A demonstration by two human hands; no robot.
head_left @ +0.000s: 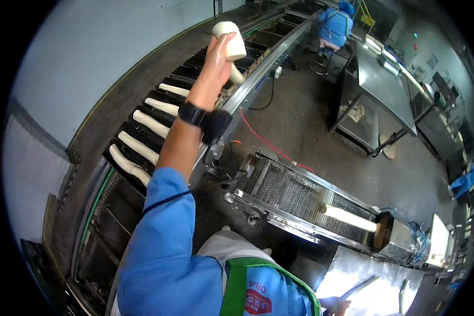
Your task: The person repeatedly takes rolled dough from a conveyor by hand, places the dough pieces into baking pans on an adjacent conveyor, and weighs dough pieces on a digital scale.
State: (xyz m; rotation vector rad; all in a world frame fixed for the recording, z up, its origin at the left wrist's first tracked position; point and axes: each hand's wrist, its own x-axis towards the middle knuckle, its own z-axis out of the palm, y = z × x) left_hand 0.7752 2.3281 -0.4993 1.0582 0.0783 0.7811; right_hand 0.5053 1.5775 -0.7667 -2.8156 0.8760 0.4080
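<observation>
My left hand [220, 52] is raised above the slotted conveyor, fingers wrapped round a smooth cream-coloured cylindrical piece [231, 43]. Below it shows a narrower cream part [237, 75]; I cannot tell whether it belongs to the same piece. Under my outstretched forearm, several long, slightly bent cream pieces [131, 164] lie in black trays on the conveyor. My right hand [338, 305] is partly visible at the bottom edge, beside a bright metal table [387, 274]. A long greyish piece [359, 287] lies close to its fingers, and whether they hold it is unclear.
A mesh conveyor belt [284, 184] runs to my right, with a long cream piece [350, 217] on it near a metal housing [400, 245]. A red cord [274, 145] crosses the floor. Beyond stand a steel table [387, 87] and a person in blue [335, 26].
</observation>
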